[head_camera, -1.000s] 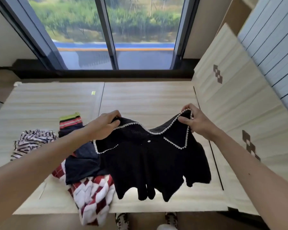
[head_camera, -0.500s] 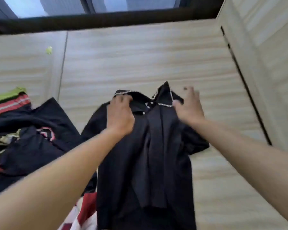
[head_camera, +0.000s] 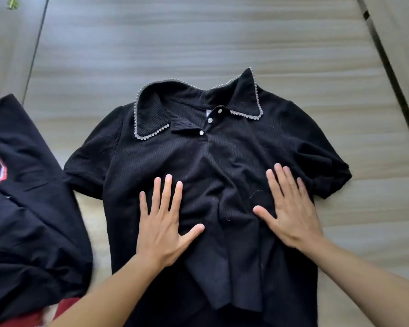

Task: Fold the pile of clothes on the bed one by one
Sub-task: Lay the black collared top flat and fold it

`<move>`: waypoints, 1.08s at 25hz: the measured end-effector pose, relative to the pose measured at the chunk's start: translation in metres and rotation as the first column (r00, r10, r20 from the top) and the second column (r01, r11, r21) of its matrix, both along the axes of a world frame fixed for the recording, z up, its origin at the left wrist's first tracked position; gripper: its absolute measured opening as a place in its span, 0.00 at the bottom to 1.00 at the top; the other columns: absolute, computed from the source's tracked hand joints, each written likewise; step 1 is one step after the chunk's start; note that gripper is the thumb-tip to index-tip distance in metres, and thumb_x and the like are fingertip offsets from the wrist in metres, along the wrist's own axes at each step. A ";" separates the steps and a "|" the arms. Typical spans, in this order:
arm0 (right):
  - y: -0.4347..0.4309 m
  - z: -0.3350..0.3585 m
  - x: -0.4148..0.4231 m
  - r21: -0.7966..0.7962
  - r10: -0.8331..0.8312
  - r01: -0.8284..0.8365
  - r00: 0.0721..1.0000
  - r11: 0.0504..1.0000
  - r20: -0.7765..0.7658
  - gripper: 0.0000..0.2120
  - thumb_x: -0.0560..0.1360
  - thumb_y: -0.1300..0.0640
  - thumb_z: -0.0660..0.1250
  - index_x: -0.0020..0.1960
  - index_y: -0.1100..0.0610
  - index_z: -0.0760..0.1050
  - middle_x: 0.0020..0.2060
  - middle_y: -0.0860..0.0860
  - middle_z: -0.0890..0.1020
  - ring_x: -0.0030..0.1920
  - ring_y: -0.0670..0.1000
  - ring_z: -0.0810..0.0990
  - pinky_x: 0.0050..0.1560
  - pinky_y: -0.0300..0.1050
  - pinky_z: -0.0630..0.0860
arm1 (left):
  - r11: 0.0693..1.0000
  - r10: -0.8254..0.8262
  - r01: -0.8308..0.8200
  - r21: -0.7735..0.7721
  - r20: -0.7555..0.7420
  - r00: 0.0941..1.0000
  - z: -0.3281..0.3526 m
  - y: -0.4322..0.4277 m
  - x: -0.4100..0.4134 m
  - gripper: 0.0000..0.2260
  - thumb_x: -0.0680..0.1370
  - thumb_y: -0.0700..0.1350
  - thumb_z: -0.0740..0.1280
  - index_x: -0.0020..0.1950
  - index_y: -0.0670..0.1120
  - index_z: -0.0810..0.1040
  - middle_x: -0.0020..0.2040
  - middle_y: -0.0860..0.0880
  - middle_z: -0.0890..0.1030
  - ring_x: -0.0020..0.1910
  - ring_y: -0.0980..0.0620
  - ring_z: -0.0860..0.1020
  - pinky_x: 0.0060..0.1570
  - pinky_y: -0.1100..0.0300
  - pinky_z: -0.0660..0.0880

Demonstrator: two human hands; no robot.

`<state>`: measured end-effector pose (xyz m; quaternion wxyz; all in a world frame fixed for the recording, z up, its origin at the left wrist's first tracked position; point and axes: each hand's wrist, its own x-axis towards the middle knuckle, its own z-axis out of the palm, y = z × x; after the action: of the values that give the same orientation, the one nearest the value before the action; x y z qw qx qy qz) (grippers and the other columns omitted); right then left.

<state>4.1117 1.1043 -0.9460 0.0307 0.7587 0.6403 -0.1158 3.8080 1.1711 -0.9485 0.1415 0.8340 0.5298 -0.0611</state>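
Observation:
A black short-sleeved polo shirt (head_camera: 222, 156) with a bead-trimmed collar and white buttons lies face up on the pale wood-grain bed surface (head_camera: 198, 43), collar away from me. A crease of bunched fabric runs down its middle. My left hand (head_camera: 162, 223) rests flat on the shirt's left chest, fingers spread. On the right chest, my right hand (head_camera: 291, 208) presses flat the same way. Neither hand grips the cloth.
The pile of other clothes lies at the left edge: a dark garment with a red-and-white print (head_camera: 26, 204) on top, red cloth (head_camera: 33, 317) under it. A dark seam (head_camera: 392, 67) runs along the right, and a thin joint (head_camera: 33, 55) along the left.
The shirt, held up by its collar a second ago, now lies spread on the bed. Both hands have let go of the collar and moved down onto the chest, palms flat.

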 end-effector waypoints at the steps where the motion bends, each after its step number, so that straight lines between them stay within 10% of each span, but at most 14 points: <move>1: 0.006 0.005 0.006 0.024 -0.031 0.031 0.999 0.999 0.009 0.43 0.78 0.30 0.46 0.82 0.57 0.50 0.82 0.55 0.51 0.82 0.54 0.47 0.80 0.60 0.50 | 1.000 0.002 -0.002 -0.010 0.001 1.000 0.005 0.000 0.009 0.49 0.73 0.75 0.55 0.84 0.46 0.46 0.84 0.44 0.42 0.82 0.43 0.39 0.77 0.33 0.49; 13: 0.023 0.004 0.115 -0.033 0.015 -0.016 0.999 0.999 -0.049 0.41 0.77 0.31 0.44 0.83 0.52 0.44 0.83 0.50 0.47 0.82 0.52 0.44 0.80 0.58 0.44 | 0.923 -0.382 0.381 -0.057 0.001 0.924 0.004 -0.049 0.039 0.54 0.68 0.81 0.58 0.82 0.45 0.57 0.84 0.44 0.52 0.82 0.41 0.51 0.72 0.26 0.55; 18: 0.025 0.025 0.168 0.062 -0.075 0.066 0.983 0.996 0.165 0.23 0.78 0.44 0.67 0.65 0.58 0.74 0.62 0.59 0.76 0.63 0.62 0.74 0.63 0.62 0.71 | 0.928 -0.368 0.368 -0.050 0.015 0.930 0.008 -0.049 0.039 0.53 0.71 0.79 0.58 0.83 0.44 0.54 0.84 0.44 0.50 0.83 0.41 0.49 0.73 0.27 0.52; 22: 0.040 0.040 0.159 0.161 -0.267 0.227 0.917 0.961 0.298 0.11 0.76 0.53 0.69 0.56 0.56 0.77 0.54 0.57 0.77 0.55 0.60 0.75 0.55 0.57 0.70 | 0.932 -0.359 0.359 -0.041 0.010 0.933 0.007 -0.050 0.041 0.51 0.72 0.77 0.57 0.83 0.44 0.53 0.84 0.45 0.48 0.83 0.42 0.48 0.74 0.28 0.53; 24: 0.040 0.050 0.147 0.240 -0.508 0.477 0.857 0.846 0.089 0.15 0.75 0.54 0.68 0.60 0.56 0.74 0.59 0.58 0.74 0.59 0.62 0.73 0.59 0.58 0.69 | 0.937 -0.346 0.347 -0.037 0.021 0.938 0.009 -0.051 0.039 0.50 0.73 0.76 0.57 0.83 0.44 0.51 0.84 0.45 0.47 0.83 0.43 0.47 0.74 0.29 0.53; 27: -0.006 0.058 0.080 0.325 -0.160 0.254 0.944 0.911 -0.288 0.10 0.72 0.53 0.68 0.51 0.56 0.74 0.50 0.56 0.75 0.51 0.60 0.75 0.53 0.59 0.73 | 0.955 -0.292 0.295 -0.024 0.068 0.954 0.020 -0.065 0.034 0.48 0.75 0.72 0.59 0.83 0.42 0.49 0.84 0.44 0.47 0.83 0.42 0.46 0.77 0.32 0.51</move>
<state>4.1918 1.0981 -0.8878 -0.2032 0.7942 0.5645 -0.0966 3.8423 1.1061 -0.9286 0.1620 0.9024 0.3941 -0.0638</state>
